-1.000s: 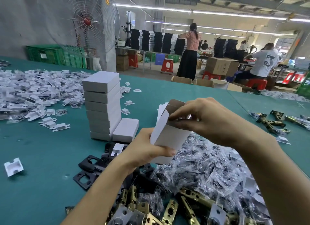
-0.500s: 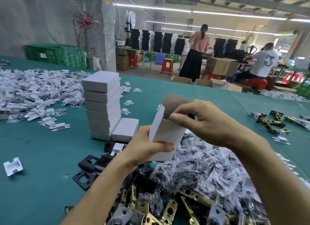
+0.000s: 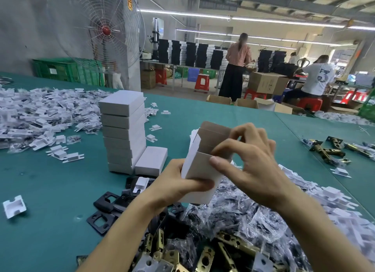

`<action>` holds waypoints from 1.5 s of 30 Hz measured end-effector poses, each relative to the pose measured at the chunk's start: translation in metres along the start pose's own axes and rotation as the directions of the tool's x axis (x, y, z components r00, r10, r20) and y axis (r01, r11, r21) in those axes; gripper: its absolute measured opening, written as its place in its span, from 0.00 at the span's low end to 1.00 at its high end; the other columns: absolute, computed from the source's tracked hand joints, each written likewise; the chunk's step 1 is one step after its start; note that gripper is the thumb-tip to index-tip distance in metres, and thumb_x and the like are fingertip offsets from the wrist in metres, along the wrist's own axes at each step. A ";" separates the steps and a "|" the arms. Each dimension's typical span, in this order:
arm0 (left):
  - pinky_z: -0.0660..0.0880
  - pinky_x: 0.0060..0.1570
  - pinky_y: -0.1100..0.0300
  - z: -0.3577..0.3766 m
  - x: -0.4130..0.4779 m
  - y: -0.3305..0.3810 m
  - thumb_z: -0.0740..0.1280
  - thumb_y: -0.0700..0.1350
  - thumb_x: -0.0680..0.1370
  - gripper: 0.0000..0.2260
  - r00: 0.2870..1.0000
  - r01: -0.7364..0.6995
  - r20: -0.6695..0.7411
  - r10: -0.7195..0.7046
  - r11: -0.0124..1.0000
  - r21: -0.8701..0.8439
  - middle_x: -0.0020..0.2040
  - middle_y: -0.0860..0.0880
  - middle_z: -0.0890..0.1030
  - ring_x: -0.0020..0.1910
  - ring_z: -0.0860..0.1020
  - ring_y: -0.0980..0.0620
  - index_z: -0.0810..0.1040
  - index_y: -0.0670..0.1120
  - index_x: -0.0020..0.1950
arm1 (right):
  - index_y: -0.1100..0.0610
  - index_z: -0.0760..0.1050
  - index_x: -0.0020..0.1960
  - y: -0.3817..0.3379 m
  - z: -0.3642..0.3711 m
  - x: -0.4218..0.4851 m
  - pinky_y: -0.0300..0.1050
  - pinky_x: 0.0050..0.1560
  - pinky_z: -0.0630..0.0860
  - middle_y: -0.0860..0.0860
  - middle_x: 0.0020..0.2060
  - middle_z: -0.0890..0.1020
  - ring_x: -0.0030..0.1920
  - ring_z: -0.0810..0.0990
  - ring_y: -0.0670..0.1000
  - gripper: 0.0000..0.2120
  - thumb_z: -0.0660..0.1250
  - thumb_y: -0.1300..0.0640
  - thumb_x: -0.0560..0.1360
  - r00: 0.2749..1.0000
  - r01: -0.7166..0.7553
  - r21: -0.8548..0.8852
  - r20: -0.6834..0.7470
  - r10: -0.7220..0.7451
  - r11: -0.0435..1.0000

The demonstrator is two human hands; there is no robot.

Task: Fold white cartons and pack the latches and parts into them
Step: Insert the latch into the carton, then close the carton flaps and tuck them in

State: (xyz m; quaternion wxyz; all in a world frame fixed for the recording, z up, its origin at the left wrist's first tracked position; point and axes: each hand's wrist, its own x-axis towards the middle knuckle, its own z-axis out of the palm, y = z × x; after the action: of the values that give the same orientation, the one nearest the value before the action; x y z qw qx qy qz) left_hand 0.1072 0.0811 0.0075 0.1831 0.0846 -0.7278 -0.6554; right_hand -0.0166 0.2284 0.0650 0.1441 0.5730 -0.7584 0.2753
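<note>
1. The half-folded white carton (image 3: 196, 167) is held upright in the air, to the right of the stack of closed white cartons (image 3: 123, 129) and nearer the person. Its top is open and shows the brown inside.
2. The left hand (image 3: 176, 187) grips the carton's lower part, thumb flat across the front face. The other fingers are hidden behind it.
3. The right hand (image 3: 253, 166) pinches the carton's top rim between its thumb and bent forefinger. The remaining fingers curl by the rear flap.
4. One closed carton (image 3: 151, 161) leans against the stack's foot.
5. Brass latches (image 3: 205, 257) and bagged parts (image 3: 253, 221) lie on the green table (image 3: 40, 221), right of the stack and closer to the person.
</note>
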 end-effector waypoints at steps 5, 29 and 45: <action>0.80 0.47 0.58 0.001 -0.003 0.003 0.76 0.48 0.69 0.14 0.999 0.021 0.045 -0.017 0.995 -0.101 0.50 0.47 0.86 0.50 0.84 0.50 0.85 0.53 0.55 | 0.41 0.72 0.65 0.009 0.024 -0.026 0.45 0.54 0.80 0.45 0.58 0.78 0.57 0.80 0.48 0.26 0.74 0.56 0.71 0.986 0.008 0.620 -0.136 0.098 0.785; 0.83 0.46 0.53 0.007 0.008 -0.016 0.80 0.49 0.64 0.15 0.936 -0.251 -0.233 0.265 0.964 0.087 0.54 0.52 0.85 0.47 0.86 0.46 0.81 0.59 0.47 | 0.37 0.80 0.56 0.037 0.048 -0.045 0.44 0.42 0.81 0.40 0.48 0.84 0.44 0.85 0.49 0.16 0.70 0.57 0.76 0.983 -0.176 0.621 0.068 0.171 0.764; 0.82 0.42 0.52 0.010 0.003 -0.011 0.80 0.53 0.64 0.10 0.965 -0.198 -0.156 0.209 0.977 0.083 0.38 0.47 0.86 0.39 0.84 0.50 0.85 0.51 0.38 | 0.35 0.71 0.62 0.029 0.046 -0.043 0.35 0.53 0.76 0.36 0.60 0.76 0.60 0.77 0.43 0.18 0.68 0.49 0.75 0.994 -0.061 0.634 -0.031 0.104 0.771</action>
State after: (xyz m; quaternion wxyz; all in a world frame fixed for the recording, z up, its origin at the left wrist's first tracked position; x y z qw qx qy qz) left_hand 0.0990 0.0878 -0.0035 0.3060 0.0689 -0.7364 -0.5995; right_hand -0.0262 0.2412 -0.0020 -0.0444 0.5452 -0.6414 0.5380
